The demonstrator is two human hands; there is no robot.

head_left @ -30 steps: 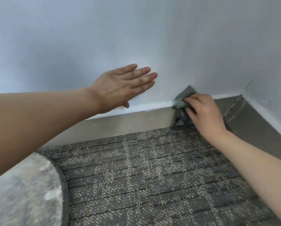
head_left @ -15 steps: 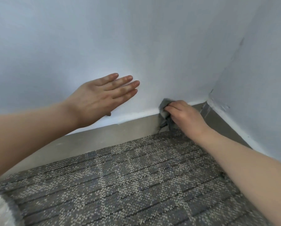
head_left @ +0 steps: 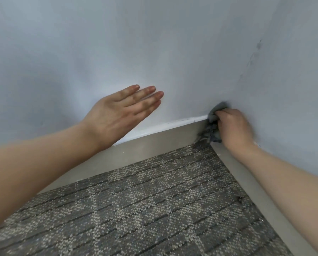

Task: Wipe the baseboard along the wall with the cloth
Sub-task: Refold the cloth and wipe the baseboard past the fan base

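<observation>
A grey-beige baseboard runs along the foot of the pale blue wall to the room's corner, then continues down the right-hand wall. My right hand grips a bunched grey cloth and presses it against the baseboard right in the corner. The cloth's lower part hangs to the carpet; much of it is hidden behind my fingers. My left hand lies flat on the wall above the baseboard, fingers straight and together, well left of the cloth.
Grey patterned carpet covers the floor up to both baseboards. A second wall closes the right side, forming the corner. A dark speck lies on the carpet by the right baseboard.
My right hand has slid the cloth rightward along the baseboard into the corner. My left hand stays flat on the wall. The view has shifted right; the mottled grey object at lower left is gone.
</observation>
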